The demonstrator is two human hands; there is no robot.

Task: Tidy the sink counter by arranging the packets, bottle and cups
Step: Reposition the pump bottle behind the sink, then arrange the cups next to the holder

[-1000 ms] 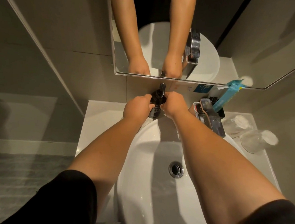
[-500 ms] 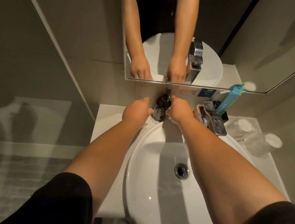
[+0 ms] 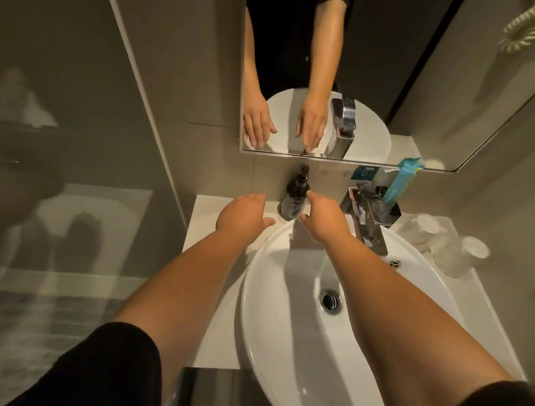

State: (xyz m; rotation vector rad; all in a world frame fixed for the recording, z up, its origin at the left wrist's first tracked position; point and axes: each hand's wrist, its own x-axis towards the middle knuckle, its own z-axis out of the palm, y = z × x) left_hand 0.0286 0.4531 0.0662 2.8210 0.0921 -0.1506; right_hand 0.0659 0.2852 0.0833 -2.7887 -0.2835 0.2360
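Beside the bottle [image 3: 295,196], both hands [image 3: 324,219] have let go.

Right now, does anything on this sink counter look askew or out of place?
Mostly tidy. The blue packet leans tilted against the wall behind the faucet. The pump bottle stands upright, and the two plastic-covered cups sit together at the right.

No text is legible on the bottle [image 3: 294,198] or packets [image 3: 402,181].
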